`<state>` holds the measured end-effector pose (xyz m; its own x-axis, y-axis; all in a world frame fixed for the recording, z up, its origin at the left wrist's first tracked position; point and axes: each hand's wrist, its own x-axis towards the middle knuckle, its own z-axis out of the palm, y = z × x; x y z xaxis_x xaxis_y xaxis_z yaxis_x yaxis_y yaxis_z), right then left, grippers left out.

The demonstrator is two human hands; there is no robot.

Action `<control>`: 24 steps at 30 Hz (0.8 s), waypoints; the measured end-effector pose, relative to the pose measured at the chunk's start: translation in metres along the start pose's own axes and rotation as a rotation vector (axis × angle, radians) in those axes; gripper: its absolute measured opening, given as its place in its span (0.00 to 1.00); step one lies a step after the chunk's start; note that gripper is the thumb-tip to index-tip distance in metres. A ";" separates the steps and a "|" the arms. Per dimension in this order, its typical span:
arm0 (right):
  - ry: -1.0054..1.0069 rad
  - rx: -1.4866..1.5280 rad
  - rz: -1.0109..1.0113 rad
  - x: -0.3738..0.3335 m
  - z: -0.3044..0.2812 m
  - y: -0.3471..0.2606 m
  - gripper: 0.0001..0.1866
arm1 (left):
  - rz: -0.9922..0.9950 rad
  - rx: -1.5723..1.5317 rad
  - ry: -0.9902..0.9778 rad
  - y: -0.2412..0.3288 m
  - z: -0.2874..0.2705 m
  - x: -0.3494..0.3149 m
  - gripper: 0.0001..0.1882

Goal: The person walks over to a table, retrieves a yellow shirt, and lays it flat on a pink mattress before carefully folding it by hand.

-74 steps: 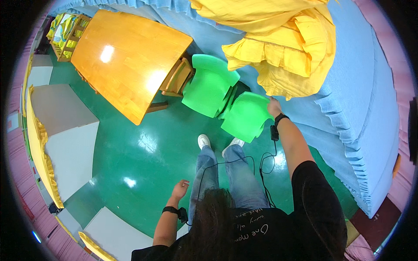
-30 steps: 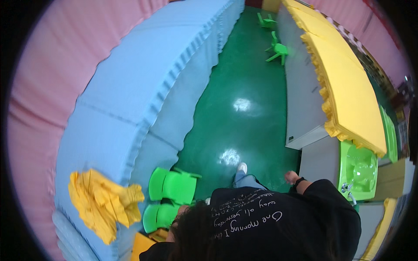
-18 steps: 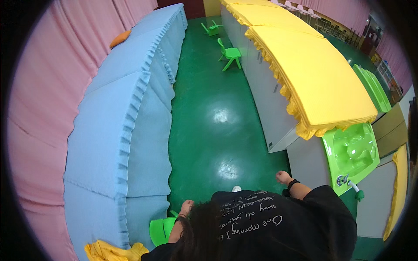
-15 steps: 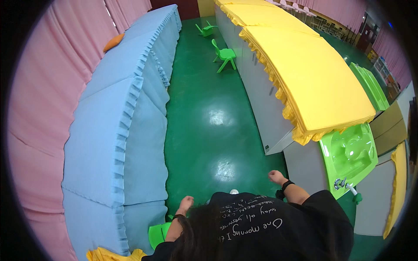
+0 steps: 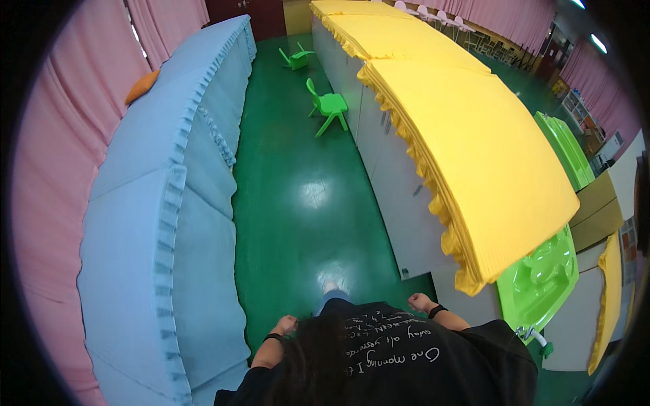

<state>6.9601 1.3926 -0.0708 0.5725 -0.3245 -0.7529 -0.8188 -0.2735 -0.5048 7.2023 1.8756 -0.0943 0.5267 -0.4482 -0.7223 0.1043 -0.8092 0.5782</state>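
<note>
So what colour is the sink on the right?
The sink is bright green, clearest in the head view.

The head-worn fisheye looks down and forward from close above the wearer's black shirt (image 5: 413,362), along the green floor (image 5: 298,230) toward the dark-red door (image 5: 265,19).

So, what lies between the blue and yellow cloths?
The head view shows green floor, a green chair, a second green chair beyond, and a white shoe nearest.

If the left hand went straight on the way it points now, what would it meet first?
Going by its forearm's line, the left hand would probably cross above the green floor and meet the grey cabinet front first, though depth is unclear.
</note>
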 end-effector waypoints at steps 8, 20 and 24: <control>0.241 0.317 -0.072 0.114 -0.103 -0.129 0.11 | -0.057 0.061 0.039 0.095 -0.121 0.138 0.13; 0.055 0.213 -0.005 0.340 -0.246 -0.276 0.09 | -0.019 0.159 -0.028 0.176 -0.224 0.332 0.15; -0.013 0.147 -0.092 0.430 -0.303 -0.332 0.10 | 0.078 0.302 0.062 0.227 -0.274 0.404 0.15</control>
<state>7.4903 1.0699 -0.0993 0.6455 -0.2923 -0.7056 -0.7608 -0.1655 -0.6275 7.6702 1.6148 -0.1506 0.5750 -0.4969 -0.6500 -0.1890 -0.8536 0.4854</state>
